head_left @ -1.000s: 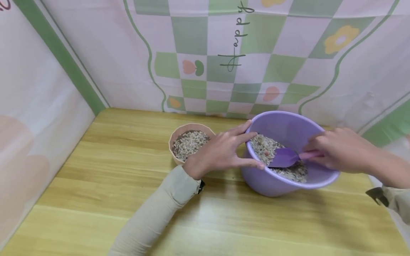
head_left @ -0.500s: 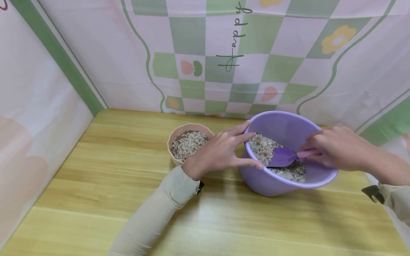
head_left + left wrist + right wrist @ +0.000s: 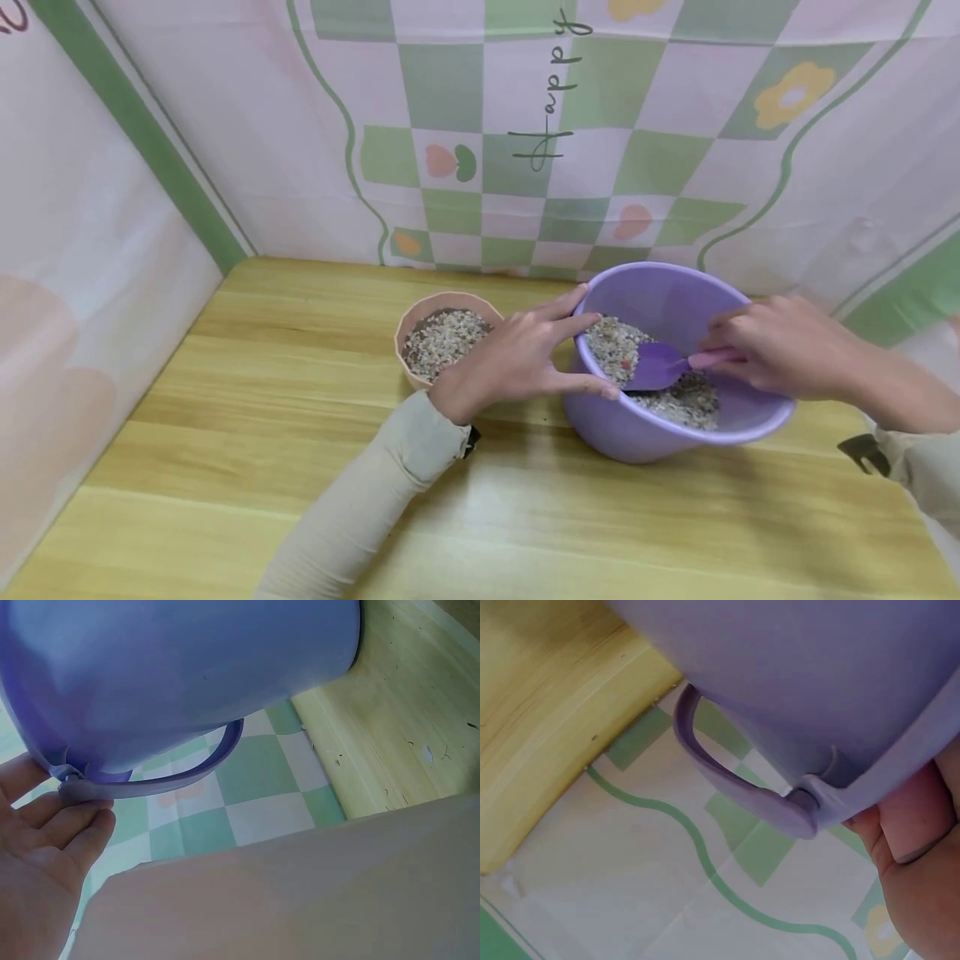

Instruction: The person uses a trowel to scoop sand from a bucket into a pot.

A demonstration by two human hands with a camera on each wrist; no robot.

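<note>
A purple bucket holds pale, mixed gravel. My left hand grips the bucket's left rim, thumb and fingers spread along it; in the left wrist view fingertips curl at the joint of the bucket's handle. My right hand reaches over the right rim and grips the pink handle of a purple scoop. The scoop's blade lies low in the bucket against the gravel, and its lower edge is hidden behind the front rim. The right wrist view shows part of the pink handle inside the hand.
Left of the bucket, partly behind my left wrist, stands a peach bowl with similar gravel in it. Both containers stand on a wooden table. A checked cloth hangs along the back edge, and a pale one at the left.
My right hand has shifted slightly left with the scoop, whose blade has moved a little left in the gravel. The left hand stays on the rim.
</note>
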